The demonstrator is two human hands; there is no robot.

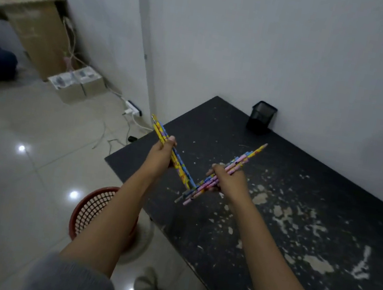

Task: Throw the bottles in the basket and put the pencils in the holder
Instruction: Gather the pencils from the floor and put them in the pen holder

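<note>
Both hands full: left hand (pixel 163 151) gripping yellow-blue pencils (pixel 175 157), right hand (pixel 229 179) pink bunch (pixel 227 173). Holder (pixel 262 117) narrow, far back on table (pixel 304 187); loose bundles could splay, miss opening.

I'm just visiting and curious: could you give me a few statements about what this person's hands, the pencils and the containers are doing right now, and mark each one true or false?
1. Each hand holds a bundle of pencils. True: the left hand grips one bundle of pencils, the right hand a second bundle.
2. The black holder already has pencils in it. False: no pencils show in it.
3. The holder stands at the table's far edge, by the wall. True.
4. The red basket sits on the table. False: it is on the floor beside the table.
5. Bottles lie on the table. False: none are visible.
</note>
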